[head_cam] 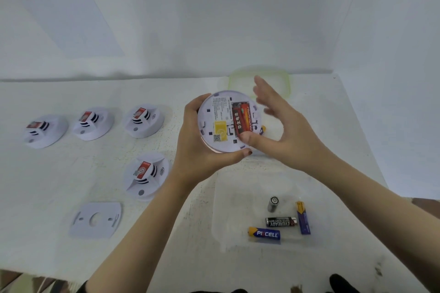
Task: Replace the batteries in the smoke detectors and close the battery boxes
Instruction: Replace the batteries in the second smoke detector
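Batteries, two red ones, sit side by side in the open compartment of the smoke detector that the person holds up, back side toward the face, presumably so the bay can be seen and worked on. Her or his left hand cradles the round body from nine o'clock, fingers curled over the far rim and thumb hooked under the near edge, a firm clasp that keeps the unit steady. From three o'clock the right hand comes in with fingers spread and loose, gripping nothing; only its thumb tip presses at the near end of the red cells, which I would judge is seating them or prying them, and I cannot say which. Both forearms reach up from six o'clock, elbows low. Four more detectors rest face up on the white table out toward nine o'clock, waiting or finished, I cannot tell. A flat cover plate lies alone at about seven o'clock, probably the held unit's lid set within reach for closing. Loose batteries lie in a clear tray at five o'clock, close to the working hand. A green-rimmed lid lies at twelve o'clock behind the hands.
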The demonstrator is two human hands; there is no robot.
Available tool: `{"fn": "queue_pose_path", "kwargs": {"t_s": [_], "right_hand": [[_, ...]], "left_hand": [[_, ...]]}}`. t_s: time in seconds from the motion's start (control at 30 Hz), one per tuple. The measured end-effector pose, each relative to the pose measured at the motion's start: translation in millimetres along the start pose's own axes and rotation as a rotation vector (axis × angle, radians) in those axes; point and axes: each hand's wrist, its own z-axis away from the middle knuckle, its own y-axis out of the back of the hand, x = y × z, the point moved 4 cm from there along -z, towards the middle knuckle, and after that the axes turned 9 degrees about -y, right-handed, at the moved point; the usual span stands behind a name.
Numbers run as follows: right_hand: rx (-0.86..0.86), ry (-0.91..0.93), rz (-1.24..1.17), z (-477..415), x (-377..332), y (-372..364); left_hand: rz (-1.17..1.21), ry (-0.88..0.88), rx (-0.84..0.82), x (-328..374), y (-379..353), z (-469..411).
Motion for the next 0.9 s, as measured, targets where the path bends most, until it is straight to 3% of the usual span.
{"fn": "queue_pose_path", "kwargs": {"t_s": [0.13,0.9], "right_hand": [[-0.174,-0.088,-0.272,2.9,-5.7,-10.1],[-0.112,-0.121,-0.524,23.4,-66.2,-95.4]], "left_hand": [[-0.023,-0.036,-0.003,9.4,7.4,4.5],[-0.197,-0.026,0.022,16.3,101.1,52.2]]}}
